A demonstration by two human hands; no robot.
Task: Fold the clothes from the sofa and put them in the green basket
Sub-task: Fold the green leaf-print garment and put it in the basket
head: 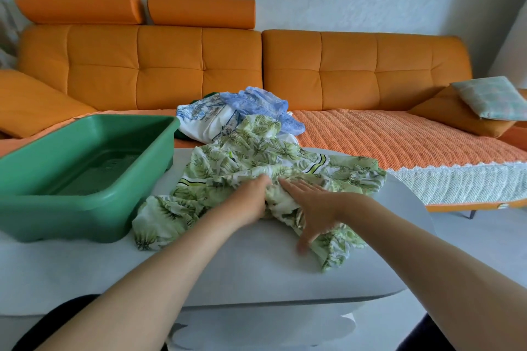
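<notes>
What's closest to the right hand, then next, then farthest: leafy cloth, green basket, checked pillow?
1. Leafy cloth, under the right hand.
2. Green basket, left on the table.
3. Checked pillow, far right on the sofa.

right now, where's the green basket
In the head view the green basket sits at the left end of the white table, right beside the leaf-print garment, with the orange sofa behind it.
</notes>
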